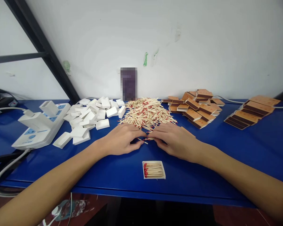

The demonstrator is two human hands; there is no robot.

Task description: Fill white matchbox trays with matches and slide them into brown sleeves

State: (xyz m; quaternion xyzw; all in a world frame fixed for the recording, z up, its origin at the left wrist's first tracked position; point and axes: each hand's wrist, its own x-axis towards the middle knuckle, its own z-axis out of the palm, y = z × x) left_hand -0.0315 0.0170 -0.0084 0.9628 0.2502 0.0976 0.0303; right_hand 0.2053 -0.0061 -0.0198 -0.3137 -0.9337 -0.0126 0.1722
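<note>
My left hand [124, 138] is at the near edge of a heap of loose red-tipped matches [148, 113], thumb and forefinger closed about a few sticks. Facing it, almost touching, my right hand [174, 139] has its fingers curled in a pinch at more matches [151, 138]. The exact number in each hand is hidden. Closer to me, a white matchbox tray [164, 174] lies on the blue table, holding a layer of matches with their heads to the left.
White matchbox trays [89, 116] are piled at left, beside a power strip [33, 141] with chargers. Orange-brown matchbox sleeves [200, 106] lie heaped at right, with another row [250, 113] farther right. A blurred-out dark rectangle [128, 84] stands against the wall. The blue table's front edge [132, 193] runs below.
</note>
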